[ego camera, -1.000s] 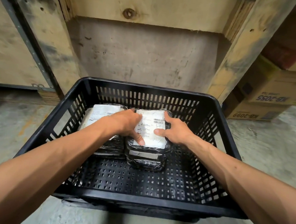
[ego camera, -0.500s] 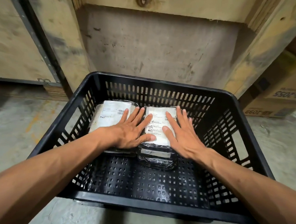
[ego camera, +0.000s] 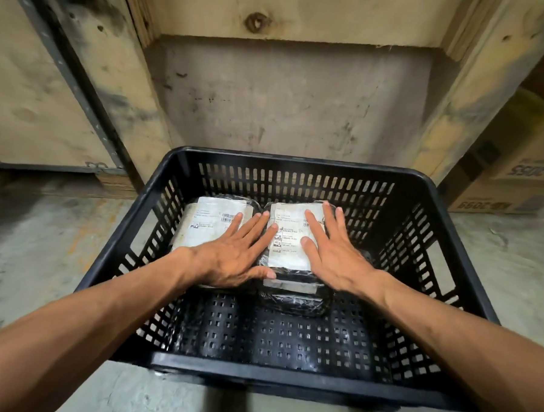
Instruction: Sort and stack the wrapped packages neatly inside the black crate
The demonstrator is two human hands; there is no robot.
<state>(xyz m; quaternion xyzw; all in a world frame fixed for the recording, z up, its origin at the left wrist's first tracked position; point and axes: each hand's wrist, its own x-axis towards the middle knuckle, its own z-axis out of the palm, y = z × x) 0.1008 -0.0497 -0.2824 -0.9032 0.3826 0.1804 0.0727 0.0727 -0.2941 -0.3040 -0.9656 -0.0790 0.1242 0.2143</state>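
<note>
- Two stacks of black plastic-wrapped packages with white paper labels, the left stack (ego camera: pixel 214 226) and the right stack (ego camera: pixel 293 248), sit side by side against the far wall of the black slotted plastic crate (ego camera: pixel 287 376) on the concrete floor (ego camera: pixel 42 241).
- Left hand (ego camera: pixel 233 255) lies flat with fingers spread, bridging both stacks; right hand (ego camera: pixel 334 253) lies flat and spread on the right stack. Neither grips anything.
- Best practice, I judge: press down evenly, square the edges, and keep the stacks touching.
</note>
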